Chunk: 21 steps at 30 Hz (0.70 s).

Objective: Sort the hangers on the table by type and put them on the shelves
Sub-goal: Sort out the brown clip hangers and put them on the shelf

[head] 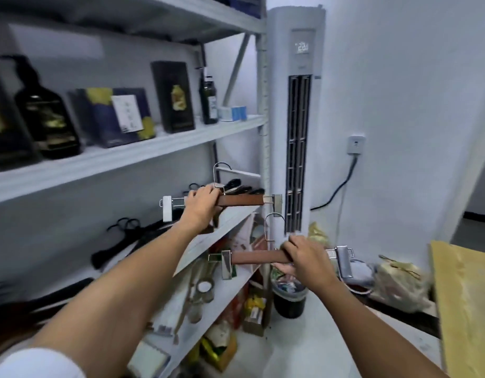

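The upper hanger, brown wood with metal hook and end clips, is being gripped by the left hand above the shelf; the matching lower hanger is being gripped by the right hand beside it.

**Control:** Left side, report.

**Inspector:** I log the left forearm bare and stretched forward, with a white sleeve at the upper arm. The left hand is to the left of the air conditioner, knuckles up. Its fingers are curled over the wooden bar of the upper hanger. I cannot see the thumb.

**Control:** Right side?

**Inspector:** The right forearm is bare and extended. I record the right hand in front of the air conditioner's base, lower than the left hand. Its fingers are wrapped over the bar of the lower hanger, with the thumb underneath. The hands are well apart.
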{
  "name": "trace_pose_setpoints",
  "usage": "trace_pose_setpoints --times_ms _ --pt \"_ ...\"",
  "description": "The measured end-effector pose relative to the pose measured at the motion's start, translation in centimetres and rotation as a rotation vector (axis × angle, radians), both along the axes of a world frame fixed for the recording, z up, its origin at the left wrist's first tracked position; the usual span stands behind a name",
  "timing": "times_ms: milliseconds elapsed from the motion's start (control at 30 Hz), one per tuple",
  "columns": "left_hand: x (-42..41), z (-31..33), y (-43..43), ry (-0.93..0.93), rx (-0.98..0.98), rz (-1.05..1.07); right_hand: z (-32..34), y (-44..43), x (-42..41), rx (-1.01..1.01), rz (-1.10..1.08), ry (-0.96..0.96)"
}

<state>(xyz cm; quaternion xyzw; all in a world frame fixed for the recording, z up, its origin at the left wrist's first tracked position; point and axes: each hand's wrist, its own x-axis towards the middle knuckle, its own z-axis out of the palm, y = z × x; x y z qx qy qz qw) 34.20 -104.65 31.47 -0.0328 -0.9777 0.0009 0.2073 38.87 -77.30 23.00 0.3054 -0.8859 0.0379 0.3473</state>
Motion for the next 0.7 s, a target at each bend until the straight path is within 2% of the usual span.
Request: trace_pose_setpoints --times_ms 467,700 --pt "18.7 -2.0 -19.8 -0.129 0.187 0.294 2.3 -19.4 7.4 0.069 0.352 0.008" --pt "29.8 -3.3 -28.2 -0.120 0.161 0.435 2.4 -28.3 12.8 0.054 0.511 0.082"
